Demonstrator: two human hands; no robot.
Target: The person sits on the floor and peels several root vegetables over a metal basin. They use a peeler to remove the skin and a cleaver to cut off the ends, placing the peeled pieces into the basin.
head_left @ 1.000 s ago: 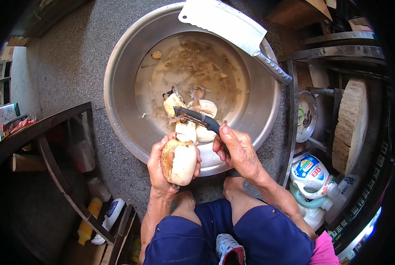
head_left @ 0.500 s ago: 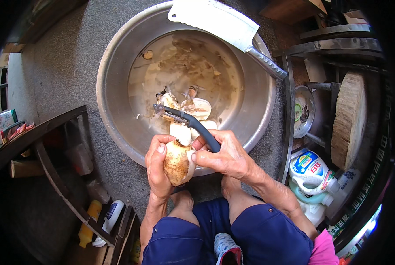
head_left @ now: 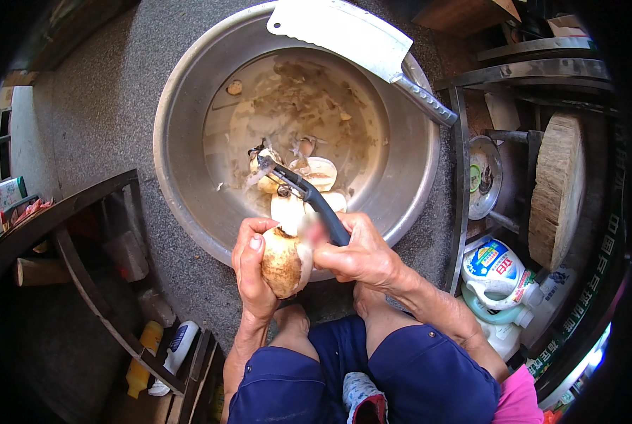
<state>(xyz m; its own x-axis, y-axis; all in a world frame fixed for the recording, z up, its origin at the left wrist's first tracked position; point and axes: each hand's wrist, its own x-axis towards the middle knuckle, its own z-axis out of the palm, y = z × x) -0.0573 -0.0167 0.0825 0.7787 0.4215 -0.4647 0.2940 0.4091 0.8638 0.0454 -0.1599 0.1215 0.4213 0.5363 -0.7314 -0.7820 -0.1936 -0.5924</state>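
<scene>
My left hand [head_left: 252, 268] is wrapped round a thick piece of lotus root [head_left: 280, 265], cream-coloured with brown patches, held upright at the basin's near edge. My right hand [head_left: 364, 249] grips a peeler [head_left: 321, 206] by its dark handle. The peeler's head points away over the basin, apart from the held piece. Part of my right hand, close to the root, is blurred. Just beyond my hands, several pale lotus root pieces [head_left: 320, 173] with dark ends lie in the metal basin [head_left: 171, 134]. Murky water with scraps of peel covers the basin's bottom.
A broad cleaver [head_left: 340, 37] lies across the basin's far right rim, handle outward. At right, a metal rack [head_left: 460, 177] holds a round wooden chopping block [head_left: 557, 191], a small metal bowl [head_left: 487, 201] and detergent jugs [head_left: 496, 268]. Bottles [head_left: 181, 346] stand on the lower left shelf.
The peeler's head has shifted slightly to the right and turned. My right hand has moved a little down, with its fingers blurred near the root. My left hand stays almost still.
</scene>
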